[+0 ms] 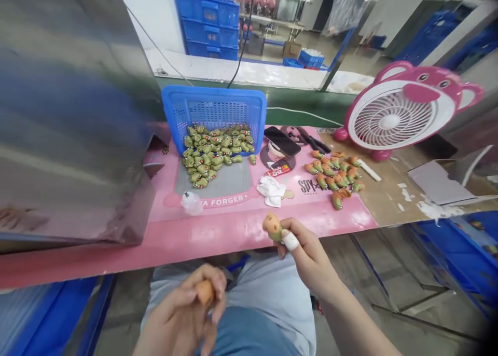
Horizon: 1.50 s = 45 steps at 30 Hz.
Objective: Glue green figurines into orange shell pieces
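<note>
Above my lap, my right hand (311, 257) pinches an orange-topped green piece (272, 226); my left hand (175, 314) pinches a loose orange part (205, 292). Orange-topped pieces (340, 178), apparently done, cluster near the fan (389, 121); plain green pieces (202, 161), seemingly undone and more numerous, occupy and front the blue basket (213, 92).

My left hand (187, 312) pinches an orange piece (205, 292); my right (307, 252) holds a green-and-orange figure (273, 227) over the worktop's (233, 226) front edge.

3 stacked blue crates (211, 26) beside a white wall (153, 13).
</note>
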{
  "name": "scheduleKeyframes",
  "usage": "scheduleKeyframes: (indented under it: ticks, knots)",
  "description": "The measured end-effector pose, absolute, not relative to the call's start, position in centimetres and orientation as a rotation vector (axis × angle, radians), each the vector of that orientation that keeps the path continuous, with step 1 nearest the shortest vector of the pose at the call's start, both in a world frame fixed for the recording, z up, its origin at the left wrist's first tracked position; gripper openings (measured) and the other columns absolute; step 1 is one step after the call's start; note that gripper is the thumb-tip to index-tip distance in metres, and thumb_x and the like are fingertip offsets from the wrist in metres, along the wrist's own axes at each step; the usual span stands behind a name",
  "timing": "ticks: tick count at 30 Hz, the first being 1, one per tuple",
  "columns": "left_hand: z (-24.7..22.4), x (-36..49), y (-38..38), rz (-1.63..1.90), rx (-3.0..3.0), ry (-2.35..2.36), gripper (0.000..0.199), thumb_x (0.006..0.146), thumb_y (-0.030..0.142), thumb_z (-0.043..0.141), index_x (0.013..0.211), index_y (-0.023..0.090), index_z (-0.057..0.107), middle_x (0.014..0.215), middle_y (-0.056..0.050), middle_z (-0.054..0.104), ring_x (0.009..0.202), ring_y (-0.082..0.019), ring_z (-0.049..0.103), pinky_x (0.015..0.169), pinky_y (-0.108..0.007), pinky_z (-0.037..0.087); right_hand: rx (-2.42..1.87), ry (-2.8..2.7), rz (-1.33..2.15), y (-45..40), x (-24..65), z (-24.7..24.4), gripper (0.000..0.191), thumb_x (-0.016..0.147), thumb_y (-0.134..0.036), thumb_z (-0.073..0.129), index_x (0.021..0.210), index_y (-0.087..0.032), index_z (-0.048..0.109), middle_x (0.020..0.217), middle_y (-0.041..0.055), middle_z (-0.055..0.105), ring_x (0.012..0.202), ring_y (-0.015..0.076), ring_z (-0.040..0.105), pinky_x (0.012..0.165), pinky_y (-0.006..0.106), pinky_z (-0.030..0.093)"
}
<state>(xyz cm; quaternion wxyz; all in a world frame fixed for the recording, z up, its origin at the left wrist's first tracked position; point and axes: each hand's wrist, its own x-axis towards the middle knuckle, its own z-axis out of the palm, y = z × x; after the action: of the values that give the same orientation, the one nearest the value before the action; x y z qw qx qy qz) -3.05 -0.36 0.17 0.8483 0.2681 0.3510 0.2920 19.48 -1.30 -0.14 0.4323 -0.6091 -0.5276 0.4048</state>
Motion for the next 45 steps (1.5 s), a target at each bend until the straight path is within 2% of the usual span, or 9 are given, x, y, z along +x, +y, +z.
scheduleKeyframes:
  ticks: [3, 7, 11, 16, 20, 26, 39, 42, 45]
  knots:
    - [0.4, -1.5, 0.9, 0.634, 0.577, 0.661, 0.028, 0.077, 0.035, 0.052, 0.06, 0.013, 0.053, 0.059, 0.0, 0.041, 0.047, -0.006, 0.037, 0.035, -0.013, 0.034, -1.41, -1.594, 0.852, -2.6, 18.4, 1.0, 0.011, 0.084, -0.028, 0.053, 0.092, -0.02, 0.054, 0.075, 0.0002, 0.055, 0.066, 0.0105, 0.051, 0.06, 0.022, 0.043]
    - [0.5, -0.9, 1.2, 0.513, 0.697, 0.721, 0.021, 0.078, 0.032, 0.053, 0.067, 0.014, 0.051, 0.059, 0.001, 0.047, 0.038, -0.005, 0.043, 0.03, -0.013, 0.029, -1.261, -1.87, 0.444, -3.5, 18.2, 1.1, 0.033, 0.078, -0.009, 0.057, 0.109, -0.019, 0.052, 0.086, 0.0043, 0.054, 0.076, 0.0123, 0.053, 0.064, 0.022, 0.046]
    - [0.3, -1.3, 0.0, 0.553, 0.825, 0.871, 0.014, 0.083, 0.032, 0.049, 0.083, 0.018, 0.054, 0.064, 0.003, 0.047, 0.038, -0.002, 0.033, 0.033, -0.012, 0.023, -1.212, -1.991, 0.298, -3.8, 18.3, 1.1, 0.048, 0.073, 0.006, 0.048, 0.115, -0.017, 0.05, 0.097, 0.0077, 0.052, 0.085, 0.0134, 0.053, 0.07, 0.022, 0.048]
    - [1.0, -1.4, -0.3, 0.858, 1.441, 0.971, 0.006, 0.075, 0.024, 0.062, 0.078, 0.019, 0.06, 0.064, 0.002, 0.05, 0.056, -0.009, 0.045, 0.052, -0.019, 0.037, -1.206, -2.022, 0.346, -3.9, 18.0, 1.5, 0.042, 0.074, 0.004, 0.046, 0.109, -0.017, 0.053, 0.092, 0.0065, 0.051, 0.081, 0.0124, 0.055, 0.068, 0.022, 0.05]
    - [1.9, -1.0, 0.1, 0.763, 1.62, 0.986, 0.005, 0.076, 0.019, 0.06, 0.071, 0.016, 0.061, 0.061, 0.001, 0.052, 0.054, -0.01, 0.047, 0.052, -0.021, 0.037, -1.192, -2.013, 0.344, -3.7, 17.9, 1.4, 0.043, 0.074, 0.004, 0.047, 0.11, -0.018, 0.053, 0.093, 0.0066, 0.053, 0.083, 0.0132, 0.056, 0.07, 0.023, 0.05]
    - [2.1, -0.9, 0.3, 0.69, 1.54, 1.021, 0.011, 0.076, 0.02, 0.058, 0.066, 0.016, 0.057, 0.058, 0.002, 0.052, 0.05, -0.008, 0.043, 0.048, -0.019, 0.034, -1.148, -1.907, 0.554, -3.3, 17.9, 1.3, 0.044, 0.075, 0.0, 0.05, 0.113, -0.021, 0.052, 0.096, 0.0057, 0.057, 0.089, 0.014, 0.056, 0.074, 0.024, 0.051]
    - [1.7, -0.7, 0.5, 0.478, 1.283, 0.971, 0.019, 0.079, 0.03, 0.055, 0.068, 0.014, 0.054, 0.062, 0.001, 0.049, 0.057, -0.01, 0.041, 0.052, -0.021, 0.032, -1.081, -1.963, 0.584, -3.5, 17.5, 1.2, 0.049, 0.076, 0.005, 0.042, 0.117, -0.02, 0.05, 0.093, 0.0065, 0.055, 0.086, 0.0119, 0.055, 0.071, 0.022, 0.05]
    - [1.1, -0.9, 0.7, 0.524, 1.203, 0.961, 0.018, 0.079, 0.031, 0.056, 0.07, 0.015, 0.056, 0.061, 0.001, 0.049, 0.056, -0.009, 0.041, 0.051, -0.021, 0.031, -1.168, -1.93, 0.54, -3.3, 18.0, 0.7, 0.04, 0.077, -0.001, 0.049, 0.112, -0.02, 0.054, 0.094, 0.0063, 0.057, 0.086, 0.0126, 0.057, 0.071, 0.023, 0.05]
    - [0.4, -1.2, 1.1, 0.569, 0.941, 0.953, 0.026, 0.083, 0.037, 0.047, 0.082, 0.014, 0.06, 0.061, 0.0, 0.051, 0.046, -0.006, 0.029, 0.044, -0.02, 0.02, -1.521, -1.68, 0.398, -1.9, 21.1, -1.4, 0.022, 0.075, -0.018, 0.058, 0.096, -0.022, 0.06, 0.086, 0.0033, 0.06, 0.077, 0.0144, 0.059, 0.067, 0.027, 0.052]
